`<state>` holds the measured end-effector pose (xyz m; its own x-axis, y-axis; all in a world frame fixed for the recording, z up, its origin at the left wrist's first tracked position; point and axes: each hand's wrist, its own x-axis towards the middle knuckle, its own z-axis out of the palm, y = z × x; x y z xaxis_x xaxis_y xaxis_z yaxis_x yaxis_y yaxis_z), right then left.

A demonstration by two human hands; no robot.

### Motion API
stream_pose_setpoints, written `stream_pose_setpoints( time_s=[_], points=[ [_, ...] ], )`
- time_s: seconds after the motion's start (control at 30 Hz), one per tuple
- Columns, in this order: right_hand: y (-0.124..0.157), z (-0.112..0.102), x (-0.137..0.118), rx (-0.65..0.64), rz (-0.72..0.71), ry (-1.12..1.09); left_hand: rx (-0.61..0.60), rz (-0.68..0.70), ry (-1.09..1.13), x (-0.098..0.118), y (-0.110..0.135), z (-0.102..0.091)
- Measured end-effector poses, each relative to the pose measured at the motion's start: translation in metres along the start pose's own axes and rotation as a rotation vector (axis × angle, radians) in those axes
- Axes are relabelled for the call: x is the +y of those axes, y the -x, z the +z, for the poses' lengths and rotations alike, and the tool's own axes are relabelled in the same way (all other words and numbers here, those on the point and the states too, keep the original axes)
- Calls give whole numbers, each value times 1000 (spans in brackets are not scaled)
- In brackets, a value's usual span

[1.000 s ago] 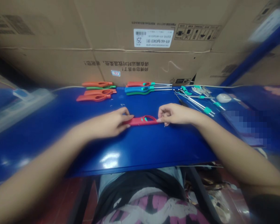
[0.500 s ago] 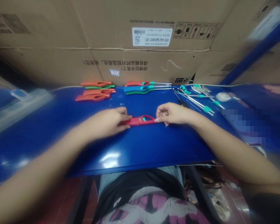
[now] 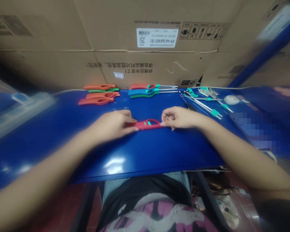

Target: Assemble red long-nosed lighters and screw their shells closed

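A red lighter handle (image 3: 145,125) with a green trigger in its oval loop lies level over the blue table (image 3: 145,151). My left hand (image 3: 117,125) grips its left end between thumb and fingers, hiding that end. At the loop end, my right hand (image 3: 174,118) pinches the narrow tip between thumb and forefinger, the other fingers curled. No metal tube shows at that tip. Behind my hands lie several orange handles (image 3: 96,101) with one green handle among them, and red, blue and green lighters (image 3: 142,92) with metal tubes.
At the back right lie metal tubes with green pieces (image 3: 214,112), a dark screwdriver-like tool (image 3: 188,106) and a white rounded object (image 3: 231,100). A cardboard wall (image 3: 62,67) closes the back. A power strip (image 3: 21,109) lies far left.
My left thumb and fingers have shifted slightly along the red handle. My right hand keeps its pinch, and the handle stays almost in place.
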<state>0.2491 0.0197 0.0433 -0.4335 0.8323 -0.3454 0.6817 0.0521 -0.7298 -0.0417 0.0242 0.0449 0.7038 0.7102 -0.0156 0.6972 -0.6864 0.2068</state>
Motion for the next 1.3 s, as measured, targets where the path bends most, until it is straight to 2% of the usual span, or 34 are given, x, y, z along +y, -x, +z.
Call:
stream_pose_setpoints(
  time_s=[0.23, 0.5, 0.9, 1.3],
  points=[
    [1, 7, -4, 110, 5, 141, -3, -63, 67, 0, -2, 0],
    [-1, 12, -3, 188, -103, 285, -5, -64, 29, 5, -1, -1],
    [-5, 20, -5, 242, -65, 312, -16, -66, -125, 11, 4, -5],
    [-3, 24, -7, 263, -99, 321, -29, -27, -8, 7, 4, -8]
  ],
)
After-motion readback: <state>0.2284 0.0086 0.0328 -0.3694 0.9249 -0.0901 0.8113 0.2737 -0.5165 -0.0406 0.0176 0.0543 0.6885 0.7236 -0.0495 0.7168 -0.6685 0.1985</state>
